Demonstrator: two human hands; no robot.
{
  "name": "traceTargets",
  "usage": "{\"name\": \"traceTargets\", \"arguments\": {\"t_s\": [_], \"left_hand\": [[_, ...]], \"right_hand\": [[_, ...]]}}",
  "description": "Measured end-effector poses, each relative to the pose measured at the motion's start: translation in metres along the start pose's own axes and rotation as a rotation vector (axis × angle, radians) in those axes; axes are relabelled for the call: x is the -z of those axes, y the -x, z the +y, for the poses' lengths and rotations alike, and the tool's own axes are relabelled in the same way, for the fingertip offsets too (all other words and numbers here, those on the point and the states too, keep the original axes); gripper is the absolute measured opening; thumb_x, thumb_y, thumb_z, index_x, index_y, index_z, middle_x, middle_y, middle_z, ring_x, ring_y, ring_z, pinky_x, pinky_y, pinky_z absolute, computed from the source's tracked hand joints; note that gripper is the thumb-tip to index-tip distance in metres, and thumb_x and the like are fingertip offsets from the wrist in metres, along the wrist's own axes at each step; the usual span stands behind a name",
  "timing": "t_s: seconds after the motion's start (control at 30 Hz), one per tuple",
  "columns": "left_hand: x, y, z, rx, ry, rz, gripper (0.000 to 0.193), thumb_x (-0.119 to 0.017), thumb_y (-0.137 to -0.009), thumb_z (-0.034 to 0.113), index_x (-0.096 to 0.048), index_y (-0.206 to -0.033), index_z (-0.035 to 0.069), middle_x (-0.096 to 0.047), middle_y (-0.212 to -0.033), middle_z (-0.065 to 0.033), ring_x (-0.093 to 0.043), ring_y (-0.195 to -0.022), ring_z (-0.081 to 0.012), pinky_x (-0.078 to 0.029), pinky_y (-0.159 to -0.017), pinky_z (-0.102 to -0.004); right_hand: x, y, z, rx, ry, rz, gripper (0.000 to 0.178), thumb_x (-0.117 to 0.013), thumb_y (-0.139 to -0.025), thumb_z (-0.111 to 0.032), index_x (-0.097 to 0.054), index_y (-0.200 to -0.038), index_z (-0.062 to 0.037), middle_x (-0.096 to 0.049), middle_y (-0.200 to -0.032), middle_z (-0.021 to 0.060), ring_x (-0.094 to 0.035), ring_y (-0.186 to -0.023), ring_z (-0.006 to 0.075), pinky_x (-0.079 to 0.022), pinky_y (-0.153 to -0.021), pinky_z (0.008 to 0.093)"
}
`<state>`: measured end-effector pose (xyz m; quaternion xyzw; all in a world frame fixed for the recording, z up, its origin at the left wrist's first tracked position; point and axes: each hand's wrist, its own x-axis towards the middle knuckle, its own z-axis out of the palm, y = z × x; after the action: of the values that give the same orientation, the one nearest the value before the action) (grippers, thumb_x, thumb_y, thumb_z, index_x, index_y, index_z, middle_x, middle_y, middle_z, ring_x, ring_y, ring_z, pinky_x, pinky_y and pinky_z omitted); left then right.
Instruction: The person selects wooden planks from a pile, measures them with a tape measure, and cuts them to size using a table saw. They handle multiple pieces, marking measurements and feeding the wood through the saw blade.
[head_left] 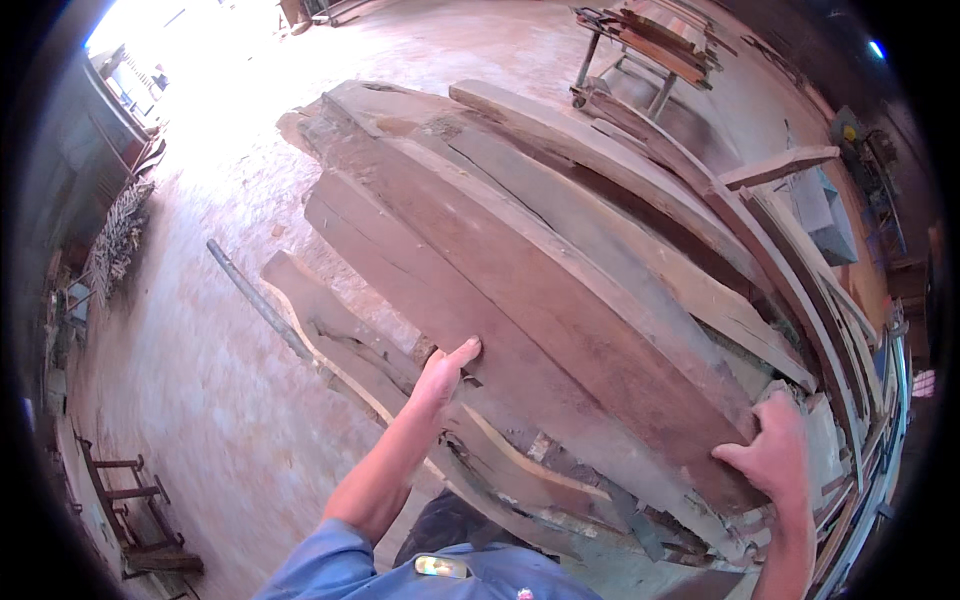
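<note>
A stack of long, rough-sawn planks lies in front of me. My left hand [447, 373] grips the near edge of a brown plank [400, 265], thumb on top and fingers hidden below the edge. Right against it is a darker reddish-brown plank [560, 320]; a long dark line runs between the two. My right hand [778, 442] clasps the dark plank's right end, thumb on its upper face and fingers over the far edge. Nearer to me lies a wavy-edged board [345, 350] with pale bark-side edges.
Beyond my hands lie more slabs [610, 235] and a curved board [700, 180]. A thin grey pole [255, 290] sticks out at the left. Farther back stands a trestle [650, 60] loaded with wood. Dark metal frames [130, 500] stand at the lower left.
</note>
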<state>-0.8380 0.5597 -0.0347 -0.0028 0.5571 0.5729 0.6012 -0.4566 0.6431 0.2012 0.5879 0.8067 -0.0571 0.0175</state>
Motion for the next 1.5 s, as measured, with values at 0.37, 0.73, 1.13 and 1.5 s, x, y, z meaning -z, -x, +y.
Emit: {"name": "traceTargets", "arguments": {"t_s": [0.37, 0.73, 1.13, 1.5], "left_hand": [[0.013, -0.016, -0.024, -0.168, 0.029, -0.039, 0.039, -0.068, -0.093, 0.029, -0.064, -0.117, -0.001, -0.068, -0.110, -0.0078, -0.062, -0.103, -0.0215, -0.051, -0.085, -0.0362], [0.016, -0.014, -0.015, 0.006, 0.019, -0.085, 0.049, -0.057, -0.100, 0.039, -0.052, -0.135, 0.005, -0.058, -0.132, -0.0106, -0.056, -0.121, -0.0273, -0.046, -0.101, -0.0479], [0.014, -0.009, -0.019, -0.021, 0.207, -0.142, 0.055, -0.048, -0.104, 0.041, -0.043, -0.143, 0.003, -0.050, -0.145, -0.0124, -0.045, -0.135, -0.0322, -0.033, -0.115, -0.0491], [-0.003, 0.004, -0.022, -0.099, 0.134, -0.014, 0.053, -0.053, -0.102, 0.041, -0.047, -0.139, 0.005, -0.052, -0.140, -0.0088, -0.046, -0.131, -0.0302, -0.034, -0.111, -0.0499]], "right_hand": [[0.011, 0.125, -0.001, -0.022, 0.201, 0.256, 0.072, -0.091, -0.039, -0.014, -0.051, -0.097, -0.0020, -0.049, -0.097, 0.0182, -0.052, -0.090, 0.0415, -0.043, -0.076, 0.0483], [-0.117, 0.136, 0.045, -0.098, 0.092, 0.417, 0.061, -0.086, -0.056, -0.008, -0.052, -0.106, -0.0003, -0.050, -0.103, 0.0184, -0.052, -0.098, 0.0397, -0.043, -0.084, 0.0473], [-0.184, 0.132, 0.061, -0.141, -0.058, 0.375, 0.064, -0.092, -0.054, -0.018, -0.054, -0.105, -0.0031, -0.053, -0.102, 0.0170, -0.055, -0.098, 0.0386, -0.046, -0.082, 0.0467], [-0.170, 0.176, 0.161, -0.710, -0.599, 0.202, 0.046, -0.077, -0.083, -0.032, -0.059, -0.111, -0.0007, -0.059, -0.115, 0.0144, -0.061, -0.104, 0.0303, -0.049, -0.091, 0.0389]]}}
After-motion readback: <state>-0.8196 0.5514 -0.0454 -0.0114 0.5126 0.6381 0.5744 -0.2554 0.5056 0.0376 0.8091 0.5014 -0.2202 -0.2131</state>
